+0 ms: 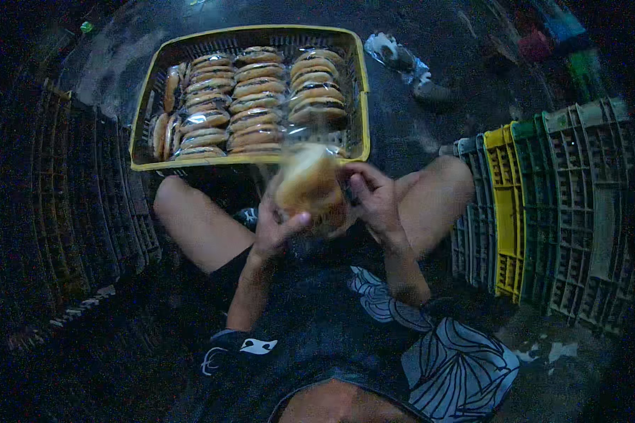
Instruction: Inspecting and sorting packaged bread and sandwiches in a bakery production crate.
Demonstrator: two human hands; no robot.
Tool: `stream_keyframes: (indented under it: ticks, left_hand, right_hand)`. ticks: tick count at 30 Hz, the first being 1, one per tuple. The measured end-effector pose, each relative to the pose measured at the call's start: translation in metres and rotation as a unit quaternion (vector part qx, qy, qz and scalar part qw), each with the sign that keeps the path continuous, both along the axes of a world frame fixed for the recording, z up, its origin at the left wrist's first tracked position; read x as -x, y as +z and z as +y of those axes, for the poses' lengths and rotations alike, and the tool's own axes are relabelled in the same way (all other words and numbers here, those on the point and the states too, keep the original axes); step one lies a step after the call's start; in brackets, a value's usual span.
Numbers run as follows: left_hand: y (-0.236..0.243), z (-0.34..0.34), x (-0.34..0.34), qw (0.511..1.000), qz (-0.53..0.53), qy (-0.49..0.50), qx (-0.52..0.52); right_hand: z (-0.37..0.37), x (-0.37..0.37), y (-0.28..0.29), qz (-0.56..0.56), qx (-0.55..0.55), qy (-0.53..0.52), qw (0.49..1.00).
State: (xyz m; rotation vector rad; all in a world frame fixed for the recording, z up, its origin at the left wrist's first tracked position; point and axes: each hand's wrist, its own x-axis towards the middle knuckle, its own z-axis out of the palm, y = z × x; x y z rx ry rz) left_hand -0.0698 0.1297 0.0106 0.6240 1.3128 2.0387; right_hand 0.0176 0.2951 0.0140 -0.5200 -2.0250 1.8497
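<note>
A golden-brown bread bun (307,185) in a clear plastic bag is held up in front of me, blurred by motion. My left hand (275,229) grips its left and lower side, thumb across the front. Beside its right edge is my right hand (375,203), fingers curled in toward the thumb; what they pinch there is hidden. Just beyond my hands stands a yellow-rimmed crate (365,106). Inside it, bagged buns (259,99) with dark filling stand in three main rows, with several more tucked along the left wall.
Stacked grey crates (571,183) stand on my right, with one yellow crate (504,204) and a green one (536,204) among them. Dark crates (85,176) line my left. Crumpled clear plastic (395,56) lies on the floor beyond the crate's right corner. My bent knees flank the crate's near side.
</note>
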Motion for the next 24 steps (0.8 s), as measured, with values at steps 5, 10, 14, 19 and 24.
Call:
stream_keyframes:
  ticks: [5, 10, 14, 19, 24]
  left_hand:
    - [0.001, -0.013, -0.010, 0.982, -0.064, -0.170, -0.050]
    - [0.002, -0.007, 0.007, 0.979, -0.129, -0.130, -0.088]
    - [0.001, 0.003, 0.021, 0.960, -0.143, -0.234, -0.047]
    - [0.024, 0.028, -0.009, 0.991, -0.134, -0.004, -0.025]
    - [-0.002, 0.013, -0.001, 0.999, -0.004, -0.024, -0.025]
  right_hand:
    - [-0.003, -0.011, 0.030, 0.063, -0.059, -0.067, 0.994]
    - [-0.012, -0.016, 0.031, 0.148, 0.082, 0.163, 0.972]
    - [-0.019, -0.016, 0.004, -0.100, 0.547, 0.045, 0.830]
    - [-0.019, -0.001, -0.013, -0.056, 0.393, 0.080, 0.914]
    - [-0.014, 0.007, 0.020, 0.128, -0.080, 0.089, 0.985]
